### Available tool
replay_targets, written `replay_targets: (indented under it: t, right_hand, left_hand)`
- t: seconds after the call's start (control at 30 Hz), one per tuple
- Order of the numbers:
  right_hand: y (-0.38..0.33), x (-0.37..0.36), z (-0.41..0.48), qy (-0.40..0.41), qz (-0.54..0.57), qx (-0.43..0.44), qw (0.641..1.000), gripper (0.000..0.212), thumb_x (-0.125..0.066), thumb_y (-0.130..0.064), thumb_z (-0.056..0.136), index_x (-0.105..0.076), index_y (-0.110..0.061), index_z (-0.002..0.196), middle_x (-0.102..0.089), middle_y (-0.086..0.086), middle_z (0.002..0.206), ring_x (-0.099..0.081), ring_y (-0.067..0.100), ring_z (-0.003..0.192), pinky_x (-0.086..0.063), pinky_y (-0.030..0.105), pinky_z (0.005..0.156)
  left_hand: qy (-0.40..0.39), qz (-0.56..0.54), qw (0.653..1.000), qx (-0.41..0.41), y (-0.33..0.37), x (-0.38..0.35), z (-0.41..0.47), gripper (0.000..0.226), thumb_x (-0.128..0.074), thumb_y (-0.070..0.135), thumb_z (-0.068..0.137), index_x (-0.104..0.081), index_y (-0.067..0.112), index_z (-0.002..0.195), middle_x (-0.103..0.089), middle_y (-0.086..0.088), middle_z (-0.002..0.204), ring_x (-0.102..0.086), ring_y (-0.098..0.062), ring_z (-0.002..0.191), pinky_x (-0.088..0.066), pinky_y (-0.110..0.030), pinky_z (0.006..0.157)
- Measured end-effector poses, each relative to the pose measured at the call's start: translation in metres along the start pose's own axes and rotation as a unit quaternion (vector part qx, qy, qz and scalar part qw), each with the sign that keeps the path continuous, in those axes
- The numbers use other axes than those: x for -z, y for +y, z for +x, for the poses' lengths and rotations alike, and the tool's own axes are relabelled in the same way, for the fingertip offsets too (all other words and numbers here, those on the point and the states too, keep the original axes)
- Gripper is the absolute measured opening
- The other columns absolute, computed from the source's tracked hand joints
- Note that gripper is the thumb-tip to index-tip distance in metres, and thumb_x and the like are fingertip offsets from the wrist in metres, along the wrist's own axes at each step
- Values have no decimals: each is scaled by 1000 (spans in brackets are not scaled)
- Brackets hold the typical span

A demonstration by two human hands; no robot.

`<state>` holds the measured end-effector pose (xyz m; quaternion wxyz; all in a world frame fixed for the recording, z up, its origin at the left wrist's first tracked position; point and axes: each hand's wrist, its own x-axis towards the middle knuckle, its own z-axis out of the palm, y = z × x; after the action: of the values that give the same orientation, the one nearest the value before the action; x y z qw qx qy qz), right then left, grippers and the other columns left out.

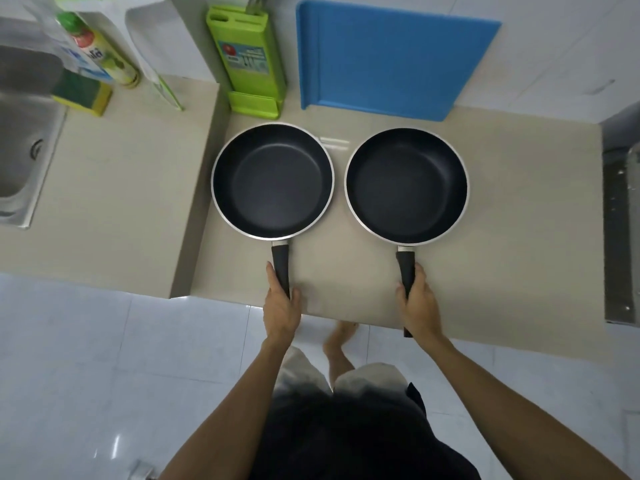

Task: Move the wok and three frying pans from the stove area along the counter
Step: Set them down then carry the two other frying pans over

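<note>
Two black frying pans with silver rims sit side by side on the beige counter (519, 271), handles pointing toward me. My left hand (281, 306) is wrapped around the black handle of the left frying pan (272, 180). My right hand (417, 299) grips the handle of the right frying pan (407, 185), whose handle end sticks out past the counter's front edge. Both pans rest flat and are empty. No wok and no third pan are in view.
A blue cutting board (391, 60) leans on the wall behind the pans, beside a green knife holder (249, 64). A raised counter section to the left carries a sponge (83, 93), a detergent bottle (100, 53) and the steel sink (20, 133). The stove edge (620, 237) is at far right.
</note>
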<state>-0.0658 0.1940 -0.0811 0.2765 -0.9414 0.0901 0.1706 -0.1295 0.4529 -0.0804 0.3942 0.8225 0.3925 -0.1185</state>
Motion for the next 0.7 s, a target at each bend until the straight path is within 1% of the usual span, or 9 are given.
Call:
replay_targets:
  t: [0.07, 0.1, 0.13, 0.17, 0.23, 0.33, 0.47, 0.6, 0.7]
  right_hand:
    - [1, -7, -2, 8, 33, -18, 999, 56, -54, -28, 102, -36, -4, 149, -64, 14, 97, -62, 32, 78, -48, 32, 62]
    - [2, -10, -1, 6, 53, -33, 998, 50, -54, -31, 102, -41, -6, 144, -63, 9, 91, -63, 30, 74, -47, 30, 58]
    - [1, -11, 1, -2, 82, -56, 995, 42, -54, -35, 101, -47, -9, 134, -63, 7, 85, -64, 29, 70, -48, 30, 52]
    - [1, -13, 4, -14, 116, -83, 990, 34, -54, -39, 100, -50, -13, 121, -62, 7, 79, -65, 28, 64, -50, 32, 46]
    - [2, -15, 8, -33, 177, -122, 976, 31, -53, -46, 99, -50, -15, 101, -59, 10, 67, -60, 20, 46, -51, 34, 38]
    - [5, -14, 13, -56, 204, -119, 970, 35, -55, -44, 99, -52, -11, 90, -53, 10, 57, -52, 14, 34, -48, 29, 35]
    - [2, -10, 16, -39, 168, -127, 977, 23, -62, -23, 95, -53, -8, 81, -55, 14, 61, -55, 23, 40, -48, 29, 34]
    - [2, 0, 10, -32, 153, -132, 979, 20, -61, -18, 93, -52, -5, 80, -57, 17, 64, -56, 26, 43, -47, 29, 34]
    - [5, 14, 2, -23, 143, -128, 981, 21, -62, -19, 93, -53, -4, 82, -59, 19, 66, -57, 26, 43, -50, 33, 34]
  left_hand:
    - [-7, -37, 999, 17, -3, -1, 5, 75, -51, 26, 105, -5, 24, 164, -68, -16, 111, -68, -31, 78, -61, -29, 64]
    - [-10, -61, 998, 21, -5, 0, 8, 74, -51, 28, 105, -6, 25, 164, -67, -13, 105, -67, -25, 71, -56, -17, 52]
    - [-14, -83, 996, 21, -6, 0, 11, 73, -51, 29, 106, -7, 25, 164, -66, -11, 101, -66, -21, 69, -50, -10, 44]
    - [-17, -98, 995, 16, -8, 1, 14, 71, -51, 31, 106, -10, 24, 163, -66, -9, 99, -65, -18, 69, -48, -7, 43]
    - [-20, -103, 994, -1, -10, 0, 19, 61, -51, 32, 105, -23, 21, 159, -65, -7, 98, -64, -15, 70, -48, -5, 45]
    - [-20, -85, 996, 3, -13, -3, 23, 39, -50, 31, 105, -43, 13, 139, -61, -1, 93, -61, -15, 69, -47, -10, 44]
    - [-12, -79, 997, -6, -11, 1, 21, 25, -52, 28, 104, -51, 11, 123, -57, 1, 81, -59, -21, 66, -49, -21, 51]
    - [-4, -71, 997, -21, -9, 15, 16, 16, -54, 24, 102, -53, 14, 115, -58, 2, 77, -59, -19, 61, -46, -13, 45]
    - [-12, -73, 997, -27, -6, 26, 5, 16, -55, 22, 102, -53, 13, 115, -58, -2, 75, -58, -19, 56, -47, -13, 40]
